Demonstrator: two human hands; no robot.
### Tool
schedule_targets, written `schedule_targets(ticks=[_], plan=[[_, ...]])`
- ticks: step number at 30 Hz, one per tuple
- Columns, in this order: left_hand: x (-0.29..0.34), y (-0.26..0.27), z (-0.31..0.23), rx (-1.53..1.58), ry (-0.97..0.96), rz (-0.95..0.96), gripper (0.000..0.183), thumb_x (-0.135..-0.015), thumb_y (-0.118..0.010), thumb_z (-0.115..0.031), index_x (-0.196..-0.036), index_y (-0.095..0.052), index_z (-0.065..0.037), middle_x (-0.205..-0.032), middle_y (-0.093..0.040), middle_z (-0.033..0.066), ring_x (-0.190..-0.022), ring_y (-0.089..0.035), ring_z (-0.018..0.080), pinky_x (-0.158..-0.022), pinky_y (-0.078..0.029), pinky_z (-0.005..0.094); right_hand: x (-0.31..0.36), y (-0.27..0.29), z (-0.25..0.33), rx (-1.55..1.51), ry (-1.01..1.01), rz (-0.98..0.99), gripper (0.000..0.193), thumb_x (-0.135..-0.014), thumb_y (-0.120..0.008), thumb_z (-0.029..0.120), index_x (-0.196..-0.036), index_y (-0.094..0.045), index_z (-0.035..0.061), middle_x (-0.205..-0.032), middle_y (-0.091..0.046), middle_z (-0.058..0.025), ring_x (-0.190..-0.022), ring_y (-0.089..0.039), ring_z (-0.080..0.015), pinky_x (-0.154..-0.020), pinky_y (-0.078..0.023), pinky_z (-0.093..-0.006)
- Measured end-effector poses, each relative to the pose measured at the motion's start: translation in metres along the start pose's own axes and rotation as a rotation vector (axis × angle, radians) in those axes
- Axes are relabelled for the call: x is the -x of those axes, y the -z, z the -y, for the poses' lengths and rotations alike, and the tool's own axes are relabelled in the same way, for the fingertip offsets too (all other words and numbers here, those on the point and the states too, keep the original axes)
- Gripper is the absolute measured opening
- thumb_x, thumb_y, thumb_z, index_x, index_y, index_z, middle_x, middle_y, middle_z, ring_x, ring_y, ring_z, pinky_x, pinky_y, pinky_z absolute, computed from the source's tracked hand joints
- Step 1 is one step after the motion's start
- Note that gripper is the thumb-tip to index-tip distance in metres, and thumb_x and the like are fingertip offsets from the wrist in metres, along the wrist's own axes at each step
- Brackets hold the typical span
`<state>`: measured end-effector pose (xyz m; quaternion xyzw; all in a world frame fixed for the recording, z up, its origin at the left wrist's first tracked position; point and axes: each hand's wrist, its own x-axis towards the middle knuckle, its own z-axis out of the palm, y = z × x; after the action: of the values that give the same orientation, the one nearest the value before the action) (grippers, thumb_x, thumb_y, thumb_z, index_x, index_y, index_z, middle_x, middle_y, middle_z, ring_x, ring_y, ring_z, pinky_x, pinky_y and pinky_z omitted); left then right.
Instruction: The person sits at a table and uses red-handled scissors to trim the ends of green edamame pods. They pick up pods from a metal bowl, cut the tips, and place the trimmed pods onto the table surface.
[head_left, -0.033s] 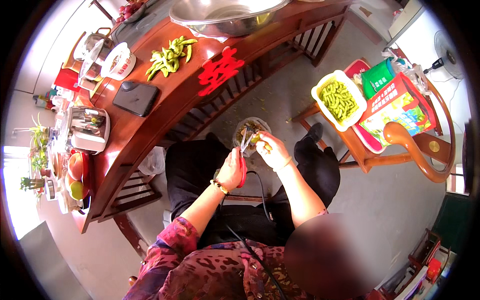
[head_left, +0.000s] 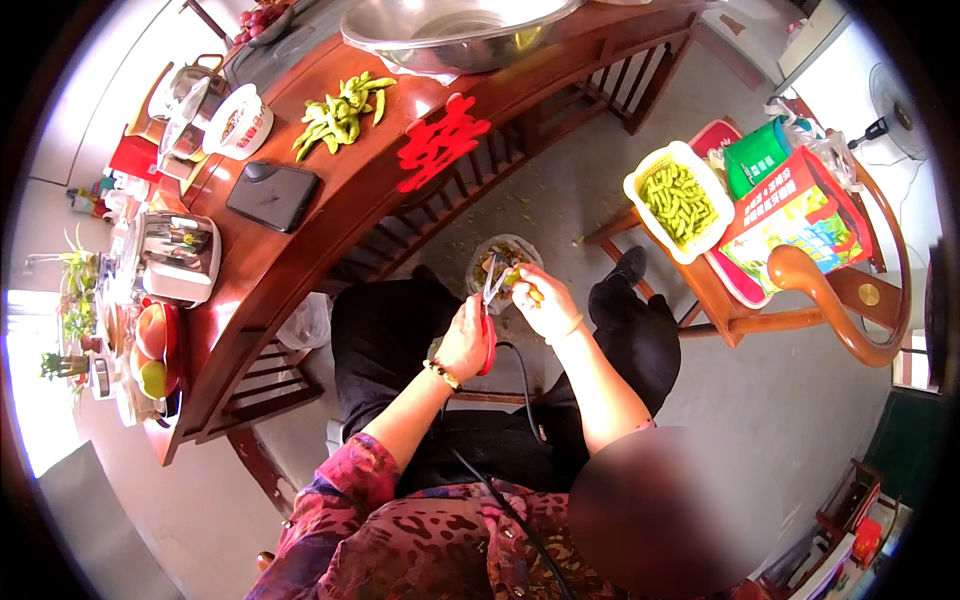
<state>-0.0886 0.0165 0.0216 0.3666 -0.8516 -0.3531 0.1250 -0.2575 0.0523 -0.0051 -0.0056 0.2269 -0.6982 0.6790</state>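
Note:
My left hand [head_left: 464, 345] is closed around the red handles of a pair of scissors [head_left: 489, 340], and the blades point away from me, spread in a narrow V. Pinched in my right hand [head_left: 545, 305] are green edamame pods [head_left: 511, 277], one end lying close beside the blades. I cannot tell how many pods are in that hand. Both hands are over a bin [head_left: 505, 246] between my feet, with pale and brownish scraps inside. More edamame pods [head_left: 342, 115] lie in a pile on the wooden table to the left.
A pale yellow basket [head_left: 634, 187] full of pods sits on a wooden chair [head_left: 765, 322] at right, beside a red bag [head_left: 790, 215]. The table [head_left: 290, 95] holds a large metal basin [head_left: 400, 48], a black phone [head_left: 272, 198] and a white bowl [head_left: 238, 123]. A dark cable [head_left: 525, 380] hangs before me.

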Motion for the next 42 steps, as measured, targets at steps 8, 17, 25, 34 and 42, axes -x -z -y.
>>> schedule_targets(ticks=[8, 17, 25, 34, 42], plan=[[-0.004, -0.009, -0.009, -0.034, 0.015, -0.081, 0.05, -0.073, -0.051, -0.002, -0.117, -0.029, 0.005, -0.097, -0.049, 0.0283, -0.09, -0.049, 0.0429, -0.078, -0.041, 0.0439, 0.001, -0.002, -0.014, -0.081, 0.004, -0.024, 0.015, -0.086, -0.043, 0.005, -0.1, -0.048, 0.0002, -0.078, -0.051, -0.0087, -0.061, -0.045, -0.012, -0.05, -0.037, -0.0198], [-0.004, -0.003, -0.014, -0.024, 0.078, -0.082, 0.04, -0.077, -0.046, -0.003, -0.113, -0.033, 0.007, -0.096, -0.049, 0.0297, -0.089, -0.05, 0.0425, -0.079, -0.041, 0.044, 0.002, -0.008, -0.02, 0.01, 0.022, 0.008, 0.01, -0.087, -0.042, 0.003, -0.096, -0.046, 0.0016, -0.08, -0.051, -0.0092, -0.064, -0.047, -0.0129, -0.055, -0.039, -0.0217], [0.0, -0.008, -0.007, -0.02, 0.148, -0.034, 0.034, -0.076, -0.051, -0.006, -0.106, -0.034, 0.0, -0.079, -0.052, 0.0236, -0.069, -0.054, 0.0408, -0.059, -0.043, 0.0443, 0.004, -0.01, -0.022, 0.077, 0.065, -0.057, 0.007, -0.087, -0.044, 0.004, -0.094, -0.047, 0.0034, -0.09, -0.056, -0.0117, -0.065, -0.049, -0.0127, -0.054, -0.04, -0.0212], [0.003, -0.003, -0.011, -0.035, 0.193, 0.03, 0.024, -0.077, -0.051, -0.007, -0.096, -0.037, -0.002, -0.068, -0.055, 0.0228, -0.066, -0.055, 0.0412, -0.054, -0.043, 0.0443, 0.005, -0.011, -0.023, 0.147, 0.118, -0.126, 0.008, -0.087, -0.046, 0.003, -0.094, -0.048, 0.0034, -0.088, -0.057, -0.0099, -0.064, -0.049, -0.0116, -0.053, -0.039, -0.0192], [0.007, -0.008, -0.001, 0.03, 0.146, 0.027, 0.028, -0.075, -0.053, -0.005, -0.1, -0.04, -0.002, -0.061, -0.054, 0.0179, -0.059, -0.057, 0.0367, -0.051, -0.044, 0.0422, 0.001, 0.003, -0.021, 0.166, 0.135, -0.145, 0.008, -0.086, -0.05, 0.007, -0.093, -0.049, 0.0045, -0.085, -0.058, -0.0085, -0.06, -0.049, -0.0107, -0.049, -0.04, -0.0206]])
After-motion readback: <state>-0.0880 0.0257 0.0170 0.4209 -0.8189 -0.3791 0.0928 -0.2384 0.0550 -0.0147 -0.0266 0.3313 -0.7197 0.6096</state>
